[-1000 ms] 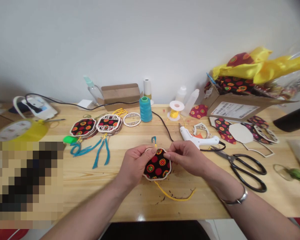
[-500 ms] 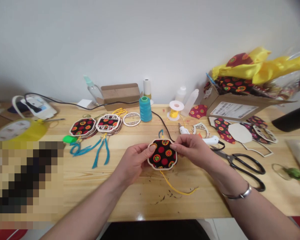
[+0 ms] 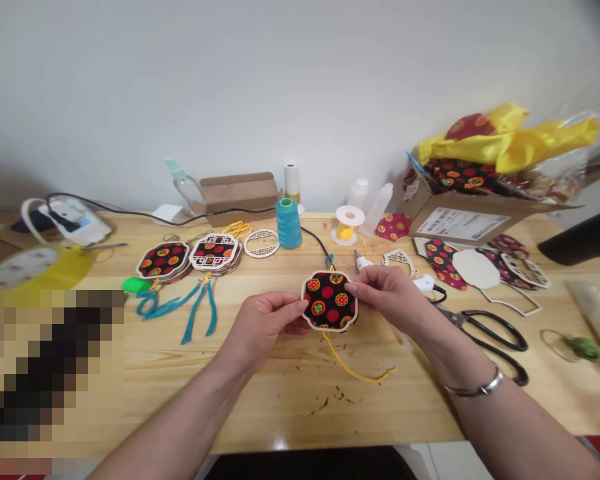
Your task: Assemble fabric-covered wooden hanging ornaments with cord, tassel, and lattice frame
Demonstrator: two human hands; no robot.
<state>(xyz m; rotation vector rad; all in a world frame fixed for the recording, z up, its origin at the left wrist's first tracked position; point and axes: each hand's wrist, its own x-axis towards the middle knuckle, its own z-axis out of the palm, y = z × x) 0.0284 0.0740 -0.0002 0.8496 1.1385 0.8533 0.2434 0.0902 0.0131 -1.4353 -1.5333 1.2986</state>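
Between my two hands is a scalloped ornament (image 3: 331, 301), dark floral fabric inside a pale wooden rim. My left hand (image 3: 267, 325) pinches its left edge, thumb on the front and fingers behind. At the upper right edge, my right hand (image 3: 387, 293) pinches it with thumb and fingertips. A yellow cord (image 3: 353, 370) trails from its bottom onto the table, and a small blue-green thread loop (image 3: 329, 260) shows at its top. Just behind my right hand lies a white glue gun (image 3: 364, 265), partly covered by the hand.
Finished-looking ornaments (image 3: 215, 253) with blue tassels (image 3: 200, 313) are stacked at left. A teal thread cone (image 3: 289, 223) and a yellow cord spool (image 3: 349, 223) stand behind. Black-handled scissors (image 3: 495, 330) lie right, before a carton (image 3: 460, 217) of fabric. Dark scraps (image 3: 325, 403) dot the table front.
The ornament has moved slightly up and right and is turned a little in my hands. Both hands keep their pinch on its edges.
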